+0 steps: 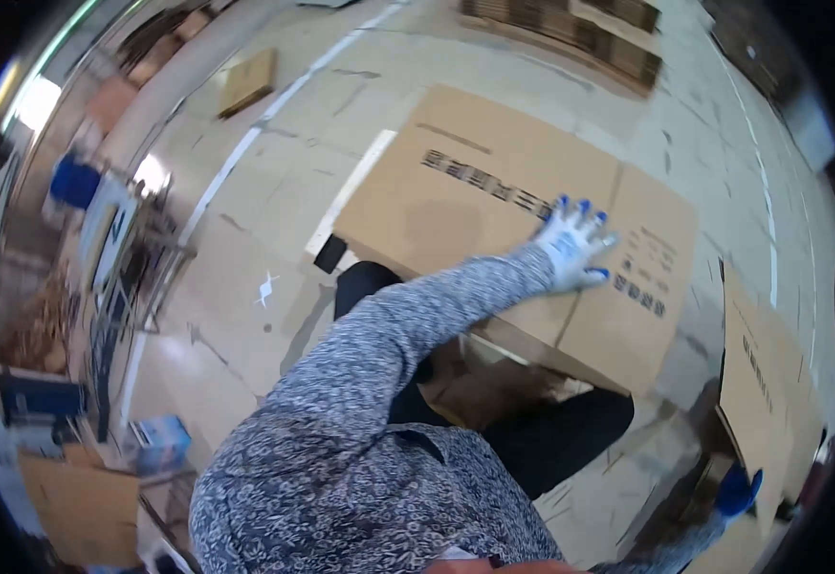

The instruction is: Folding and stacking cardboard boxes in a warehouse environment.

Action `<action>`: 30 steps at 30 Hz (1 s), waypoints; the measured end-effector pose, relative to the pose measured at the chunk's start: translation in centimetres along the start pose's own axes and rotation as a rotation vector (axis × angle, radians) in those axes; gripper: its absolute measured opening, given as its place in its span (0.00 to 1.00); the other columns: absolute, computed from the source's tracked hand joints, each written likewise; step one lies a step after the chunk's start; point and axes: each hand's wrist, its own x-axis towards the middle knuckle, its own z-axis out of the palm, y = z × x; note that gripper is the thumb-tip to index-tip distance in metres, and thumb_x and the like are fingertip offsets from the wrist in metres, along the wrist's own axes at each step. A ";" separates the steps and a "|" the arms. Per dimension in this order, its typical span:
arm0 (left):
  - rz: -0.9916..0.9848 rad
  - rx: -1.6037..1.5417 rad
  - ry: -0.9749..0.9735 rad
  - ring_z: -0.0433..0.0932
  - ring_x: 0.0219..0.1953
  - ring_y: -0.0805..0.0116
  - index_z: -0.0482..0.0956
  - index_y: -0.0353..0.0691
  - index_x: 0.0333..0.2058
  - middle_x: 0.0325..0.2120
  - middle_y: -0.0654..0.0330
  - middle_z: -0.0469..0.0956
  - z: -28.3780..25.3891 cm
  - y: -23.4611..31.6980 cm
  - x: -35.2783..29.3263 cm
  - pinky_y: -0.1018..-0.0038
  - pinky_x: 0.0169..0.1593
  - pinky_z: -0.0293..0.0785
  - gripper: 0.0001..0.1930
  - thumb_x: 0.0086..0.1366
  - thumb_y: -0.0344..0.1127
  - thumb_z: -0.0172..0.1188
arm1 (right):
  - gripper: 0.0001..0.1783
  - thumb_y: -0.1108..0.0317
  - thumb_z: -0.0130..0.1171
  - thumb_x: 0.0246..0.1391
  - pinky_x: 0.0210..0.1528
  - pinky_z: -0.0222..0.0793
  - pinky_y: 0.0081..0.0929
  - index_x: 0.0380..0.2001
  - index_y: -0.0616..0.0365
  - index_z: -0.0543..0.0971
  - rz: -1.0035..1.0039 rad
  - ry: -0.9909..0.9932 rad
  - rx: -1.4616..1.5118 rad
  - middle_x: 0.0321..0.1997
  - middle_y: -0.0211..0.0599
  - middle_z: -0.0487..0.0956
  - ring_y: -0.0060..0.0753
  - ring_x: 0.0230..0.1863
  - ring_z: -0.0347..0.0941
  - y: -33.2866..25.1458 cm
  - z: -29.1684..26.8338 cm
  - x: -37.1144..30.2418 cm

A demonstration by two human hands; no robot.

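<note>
A flat brown cardboard sheet [494,163] with dark print and a crease lies before me on a low support, above my knees. My left hand [573,251], in a pale glove with blue fingertips, rests on it with fingers spread, near the crease. At the lower right, my right hand [738,493], in a blue-coated glove, is closed at the edge of another printed cardboard sheet [754,373]. That sheet stands tilted among others; its lower part and some of my fingers are hidden.
Stacks of flat cardboard [571,33] stand at the far side. A small cardboard piece [247,82] lies on the floor at far left, near a white line. To the left are a metal-framed stand [116,239], a blue box [159,442] and a cardboard panel [83,507].
</note>
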 end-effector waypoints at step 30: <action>-0.773 -0.215 0.175 0.74 0.54 0.49 0.64 0.38 0.60 0.57 0.43 0.67 -7.4 -26.5 -16.1 0.58 0.53 0.72 0.32 0.68 0.58 0.48 | 0.28 0.48 0.47 0.65 0.55 0.73 0.43 0.60 0.55 0.67 0.506 -0.770 -0.294 0.58 0.43 0.74 0.44 0.57 0.72 37.5 22.5 -18.0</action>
